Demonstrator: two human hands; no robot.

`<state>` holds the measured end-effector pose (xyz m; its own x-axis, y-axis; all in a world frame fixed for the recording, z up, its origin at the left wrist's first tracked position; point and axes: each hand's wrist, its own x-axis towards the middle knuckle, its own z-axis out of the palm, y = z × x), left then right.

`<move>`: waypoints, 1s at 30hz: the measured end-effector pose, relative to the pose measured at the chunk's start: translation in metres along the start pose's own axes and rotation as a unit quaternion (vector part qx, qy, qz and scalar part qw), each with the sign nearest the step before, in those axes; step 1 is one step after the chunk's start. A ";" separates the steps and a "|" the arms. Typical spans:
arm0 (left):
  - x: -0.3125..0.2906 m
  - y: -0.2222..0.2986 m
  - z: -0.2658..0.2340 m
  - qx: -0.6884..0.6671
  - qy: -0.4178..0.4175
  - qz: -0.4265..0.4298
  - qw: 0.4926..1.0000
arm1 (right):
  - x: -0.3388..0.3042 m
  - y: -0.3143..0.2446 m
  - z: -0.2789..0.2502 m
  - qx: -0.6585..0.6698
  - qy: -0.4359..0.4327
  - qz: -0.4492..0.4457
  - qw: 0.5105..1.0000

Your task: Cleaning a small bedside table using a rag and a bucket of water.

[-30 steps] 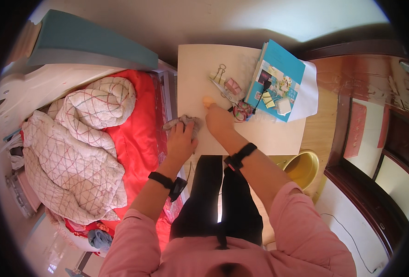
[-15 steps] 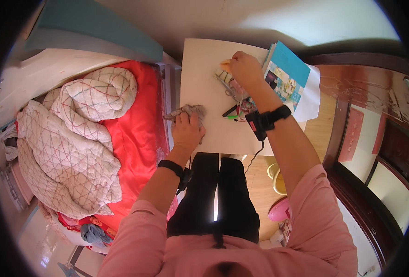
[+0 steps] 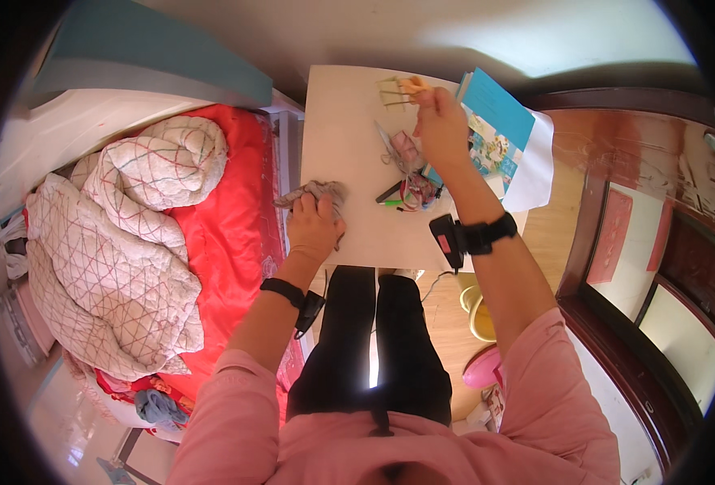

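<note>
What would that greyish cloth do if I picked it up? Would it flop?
The greyish cloth would probably droop, since it lies in soft, crumpled folds under the left hand. It's likely light, looking small beside the blue book. Pushed along the table, it would probably bunch up rather than roll, being wrinkled already.

Pale table, crumpled grey cloth, blue book

Grey cloth was partly covered by left hand | orange item was held by right hand, pale clip seen just beside it | blue book was laid on table
</note>
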<state>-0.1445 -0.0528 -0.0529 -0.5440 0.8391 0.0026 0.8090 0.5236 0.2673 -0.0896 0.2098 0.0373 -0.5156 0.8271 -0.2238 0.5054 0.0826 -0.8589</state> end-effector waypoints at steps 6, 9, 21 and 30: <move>0.044 0.047 -0.067 0.020 -0.122 0.000 0.992 | -0.079 0.024 -0.070 0.415 0.057 0.164 0.893; 0.076 0.068 -0.064 -0.072 -0.046 0.014 0.996 | -0.132 0.034 -0.092 0.481 0.059 0.226 0.845; 0.119 0.106 -0.014 -0.356 -0.092 -0.149 0.918 | -0.226 0.052 -0.111 0.576 0.055 0.332 0.745; 0.118 0.100 -0.003 -0.627 -0.012 -0.238 0.742 | -0.219 0.050 -0.111 0.544 0.046 0.340 0.766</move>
<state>-0.1286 0.0981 -0.0233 -0.6850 0.6133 -0.3932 -0.3252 0.2256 0.9184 0.1256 0.0948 0.0942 -0.3126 0.5138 -0.7989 -0.2667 -0.8547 -0.4453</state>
